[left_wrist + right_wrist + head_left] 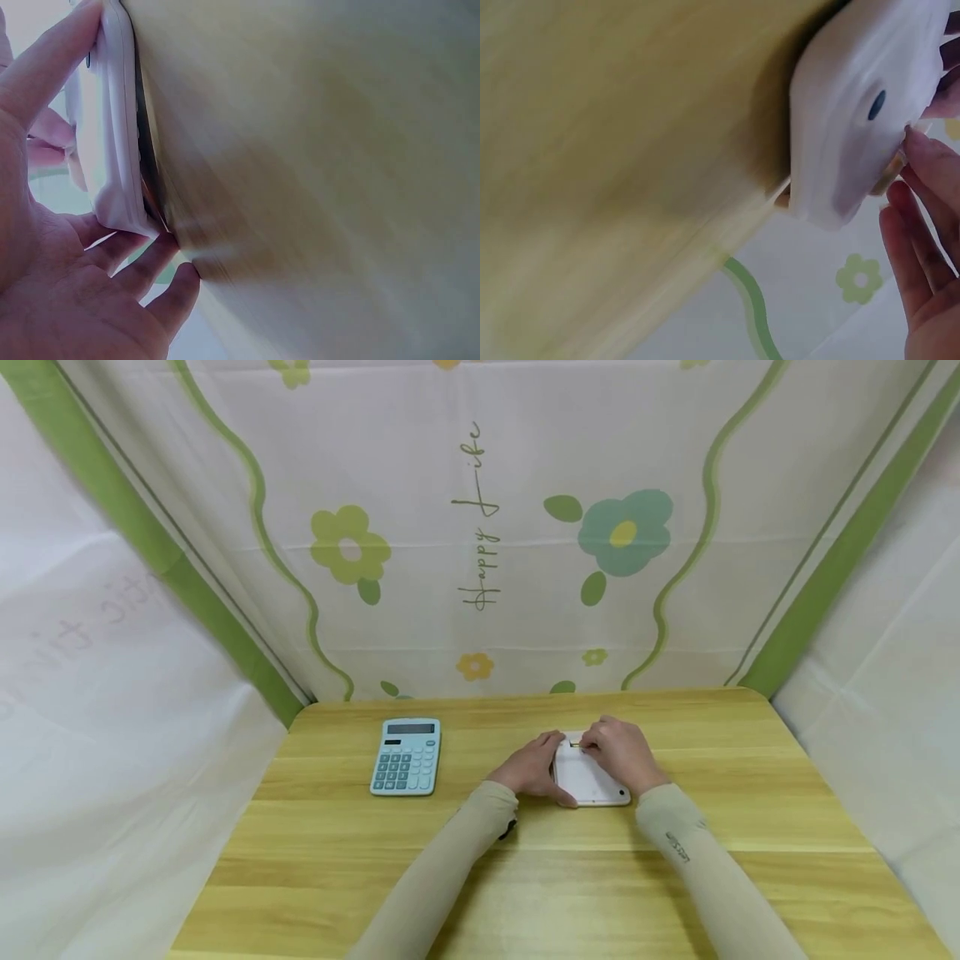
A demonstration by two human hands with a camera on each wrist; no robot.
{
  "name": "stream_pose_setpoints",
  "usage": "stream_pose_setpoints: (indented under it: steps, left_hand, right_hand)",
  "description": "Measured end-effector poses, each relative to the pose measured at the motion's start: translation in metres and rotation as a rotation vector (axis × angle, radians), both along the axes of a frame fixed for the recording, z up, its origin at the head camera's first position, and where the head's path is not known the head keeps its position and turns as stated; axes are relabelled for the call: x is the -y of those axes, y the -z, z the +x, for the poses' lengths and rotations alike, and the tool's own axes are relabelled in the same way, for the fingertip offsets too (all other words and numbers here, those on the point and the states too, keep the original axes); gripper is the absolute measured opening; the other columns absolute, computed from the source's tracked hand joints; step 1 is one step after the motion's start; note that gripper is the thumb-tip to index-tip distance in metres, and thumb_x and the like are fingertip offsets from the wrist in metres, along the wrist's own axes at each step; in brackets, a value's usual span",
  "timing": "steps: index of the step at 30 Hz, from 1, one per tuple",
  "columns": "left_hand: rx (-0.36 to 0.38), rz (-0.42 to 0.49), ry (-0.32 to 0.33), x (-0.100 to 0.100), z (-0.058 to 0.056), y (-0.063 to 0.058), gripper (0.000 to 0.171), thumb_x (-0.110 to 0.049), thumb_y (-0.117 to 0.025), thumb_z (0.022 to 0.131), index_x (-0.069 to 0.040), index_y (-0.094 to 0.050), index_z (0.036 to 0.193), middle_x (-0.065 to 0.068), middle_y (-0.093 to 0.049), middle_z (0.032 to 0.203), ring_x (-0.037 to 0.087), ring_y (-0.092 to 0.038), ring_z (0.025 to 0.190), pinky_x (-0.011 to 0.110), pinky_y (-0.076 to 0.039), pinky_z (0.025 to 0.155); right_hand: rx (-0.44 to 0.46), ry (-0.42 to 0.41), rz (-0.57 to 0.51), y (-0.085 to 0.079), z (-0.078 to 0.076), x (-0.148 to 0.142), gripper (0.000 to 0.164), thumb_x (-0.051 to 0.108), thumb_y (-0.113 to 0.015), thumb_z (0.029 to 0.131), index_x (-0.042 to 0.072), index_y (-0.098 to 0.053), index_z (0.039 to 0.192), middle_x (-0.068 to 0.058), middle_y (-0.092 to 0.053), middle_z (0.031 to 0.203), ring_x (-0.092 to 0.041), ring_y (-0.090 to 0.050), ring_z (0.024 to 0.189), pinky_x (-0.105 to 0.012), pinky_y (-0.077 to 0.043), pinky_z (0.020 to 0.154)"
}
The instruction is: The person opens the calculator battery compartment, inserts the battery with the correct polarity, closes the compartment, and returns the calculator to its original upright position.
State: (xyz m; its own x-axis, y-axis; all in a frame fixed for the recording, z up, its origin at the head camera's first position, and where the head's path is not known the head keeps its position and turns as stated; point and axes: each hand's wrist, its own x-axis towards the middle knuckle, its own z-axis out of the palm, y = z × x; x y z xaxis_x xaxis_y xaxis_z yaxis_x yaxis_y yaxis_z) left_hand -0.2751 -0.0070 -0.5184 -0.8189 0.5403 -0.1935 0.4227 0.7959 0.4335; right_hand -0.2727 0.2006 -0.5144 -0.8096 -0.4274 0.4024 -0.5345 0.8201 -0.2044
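A white calculator (588,781) lies face down on the table, with a small slot near its far edge. My left hand (532,768) grips it from the left side, thumb at the near edge and fingers at the far edge. In the left wrist view, the thumb and fingers of that hand (67,277) span the calculator's side (112,127). My right hand (618,750) is over the slot, its thumb and fingertips pinching a small gold-coloured battery (576,745). The right wrist view shows the battery (887,176) at the fingertips, partly hidden by the hand.
A light blue calculator (407,757) lies face up to the left of my hands. The wooden table (525,893) ends at the back against a white curtain (420,635) with printed flowers. Similar white sheets hang on both sides.
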Motion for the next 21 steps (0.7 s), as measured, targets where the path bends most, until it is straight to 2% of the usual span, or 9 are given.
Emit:
stream_pose_setpoints:
  steps: [5, 9, 15, 21]
  left_hand:
    - [-0.001, -0.001, 0.003, -0.0007, -0.0011, 0.002, 0.124, -0.061, -0.088, 0.074, -0.016, -0.019, 0.166, 0.004, -0.025, 0.172, 0.022, -0.036, 0.153, 0.037, -0.041, 0.12]
    - [0.005, 0.0, 0.003, -0.0004, -0.0006, 0.0009, 0.124, -0.061, -0.088, 0.074, -0.016, -0.019, 0.167, 0.004, -0.025, 0.172, 0.022, -0.036, 0.154, 0.037, -0.041, 0.121]
    - [0.001, -0.006, -0.003, -0.0007, -0.0022, 0.0018, 0.125, -0.063, -0.087, 0.073, -0.016, -0.019, 0.167, 0.002, -0.025, 0.172, 0.022, -0.035, 0.154, 0.037, -0.04, 0.121]
    - [0.006, -0.006, 0.003, 0.0, -0.0041, 0.0047, 0.125, -0.063, -0.087, 0.073, -0.018, -0.019, 0.167, 0.003, -0.025, 0.172, 0.022, -0.035, 0.154, 0.038, -0.04, 0.121]
  right_hand:
    - [0.035, -0.003, 0.005, 0.001, -0.0003, -0.0015, 0.014, 0.008, -0.084, 0.085, 0.012, -0.084, 0.099, -0.002, -0.075, 0.09, -0.022, -0.07, 0.085, -0.04, -0.062, 0.074]
    - [0.077, -0.018, 0.001, 0.0004, -0.0005, -0.0028, 0.012, 0.009, -0.083, 0.087, 0.012, -0.084, 0.099, -0.001, -0.072, 0.093, -0.022, -0.07, 0.087, -0.04, -0.061, 0.077]
    - [0.108, -0.041, 0.007, 0.0003, -0.0028, -0.0056, 0.015, 0.009, -0.08, 0.089, 0.01, -0.084, 0.104, -0.007, -0.077, 0.106, -0.029, -0.073, 0.1, -0.047, -0.061, 0.087]
    - [0.134, -0.066, 0.034, -0.0007, -0.0033, -0.0076, 0.017, 0.009, -0.078, 0.091, 0.009, -0.083, 0.107, -0.008, -0.077, 0.106, -0.03, -0.072, 0.101, -0.048, -0.061, 0.085]
